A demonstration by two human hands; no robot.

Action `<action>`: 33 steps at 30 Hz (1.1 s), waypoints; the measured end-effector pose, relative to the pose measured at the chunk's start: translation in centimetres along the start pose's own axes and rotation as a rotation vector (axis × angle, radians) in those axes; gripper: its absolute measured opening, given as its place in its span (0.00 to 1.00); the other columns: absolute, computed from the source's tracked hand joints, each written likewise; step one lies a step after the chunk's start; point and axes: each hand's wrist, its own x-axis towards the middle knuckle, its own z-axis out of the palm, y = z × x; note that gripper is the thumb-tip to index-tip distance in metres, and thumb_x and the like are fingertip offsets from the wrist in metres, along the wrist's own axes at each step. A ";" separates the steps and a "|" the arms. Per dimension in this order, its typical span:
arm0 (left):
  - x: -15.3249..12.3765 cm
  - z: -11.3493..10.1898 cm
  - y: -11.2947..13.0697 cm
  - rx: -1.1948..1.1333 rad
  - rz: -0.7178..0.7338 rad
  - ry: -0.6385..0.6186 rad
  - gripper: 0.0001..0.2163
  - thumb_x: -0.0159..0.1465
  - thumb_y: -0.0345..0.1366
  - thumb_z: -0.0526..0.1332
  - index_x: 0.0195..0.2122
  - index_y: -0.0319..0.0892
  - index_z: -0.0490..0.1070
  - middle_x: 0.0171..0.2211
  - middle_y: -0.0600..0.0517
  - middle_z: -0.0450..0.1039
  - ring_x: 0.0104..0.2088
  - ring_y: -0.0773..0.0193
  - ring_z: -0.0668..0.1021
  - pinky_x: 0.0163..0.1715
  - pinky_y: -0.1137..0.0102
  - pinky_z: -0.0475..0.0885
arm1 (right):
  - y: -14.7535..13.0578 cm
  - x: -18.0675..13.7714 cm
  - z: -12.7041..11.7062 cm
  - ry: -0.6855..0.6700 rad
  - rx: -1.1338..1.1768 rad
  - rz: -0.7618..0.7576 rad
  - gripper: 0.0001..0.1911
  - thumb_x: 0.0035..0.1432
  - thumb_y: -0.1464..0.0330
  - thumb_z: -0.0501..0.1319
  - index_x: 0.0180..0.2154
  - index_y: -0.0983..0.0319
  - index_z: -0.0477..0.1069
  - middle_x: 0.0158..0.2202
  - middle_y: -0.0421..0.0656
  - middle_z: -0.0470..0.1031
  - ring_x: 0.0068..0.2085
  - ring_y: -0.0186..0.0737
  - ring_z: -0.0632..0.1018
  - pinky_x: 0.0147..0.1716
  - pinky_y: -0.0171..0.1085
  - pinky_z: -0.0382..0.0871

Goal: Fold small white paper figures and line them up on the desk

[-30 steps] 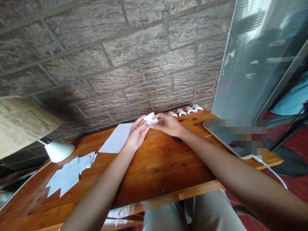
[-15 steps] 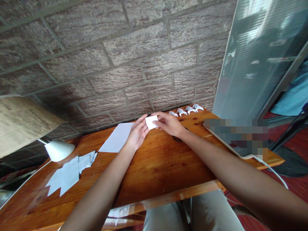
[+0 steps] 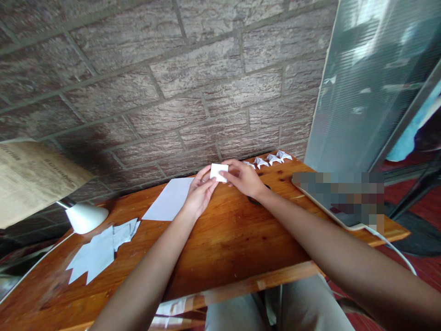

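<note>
A small folded white paper [image 3: 218, 170] is held up above the desk, between both hands. My left hand [image 3: 200, 193] grips its left lower edge, thumb on the front face and fingers behind. My right hand [image 3: 244, 178] pinches the right side, with the thumb lying across the front. Just past the right hand, several folded white paper figures [image 3: 274, 159] stand in a row, the nearest one partly hidden by that hand. A flat sheet of white paper [image 3: 167, 200] lies to the left of the left hand.
Cut white paper pieces [image 3: 99, 253] lie at the left, near a lamp [image 3: 86, 217] with a printed shade. A dark round object [image 3: 254, 200] is partly covered by the right wrist. A tablet-like device [image 3: 330, 202] with a white cable rests at right. A brick wall [image 3: 193, 115] backs the desk.
My left thumb has come over onto the front of the folded paper, and the left fingers have closed in. The paper has turned a little and sits slightly further right.
</note>
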 end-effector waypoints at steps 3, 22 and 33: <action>0.2 -0.6 -0.4 0.041 0.005 0.045 0.14 0.51 0.31 0.69 0.40 0.41 0.75 0.37 0.51 0.78 0.43 0.63 0.78 0.54 0.63 0.67 | 0.4 0.1 -0.1 0.014 -0.124 -0.071 0.12 0.54 0.62 0.64 0.40 0.60 0.73 0.37 0.42 0.79 0.35 0.37 0.79 0.38 0.37 0.73; -0.1 -0.4 0.0 0.042 -0.206 0.060 0.23 0.49 0.26 0.69 0.47 0.45 0.73 0.40 0.52 0.77 0.39 0.66 0.78 0.46 0.63 0.70 | 0.4 0.2 0.1 0.009 -0.048 -0.116 0.07 0.51 0.66 0.63 0.33 0.61 0.70 0.32 0.39 0.75 0.35 0.36 0.76 0.39 0.37 0.70; 0.0 -0.1 -0.5 0.040 -0.150 0.081 0.17 0.45 0.28 0.72 0.37 0.40 0.76 0.36 0.51 0.78 0.39 0.66 0.78 0.48 0.69 0.68 | 1.0 0.3 0.2 0.019 0.169 0.057 0.12 0.46 0.64 0.67 0.34 0.63 0.77 0.31 0.42 0.78 0.30 0.35 0.76 0.32 0.35 0.71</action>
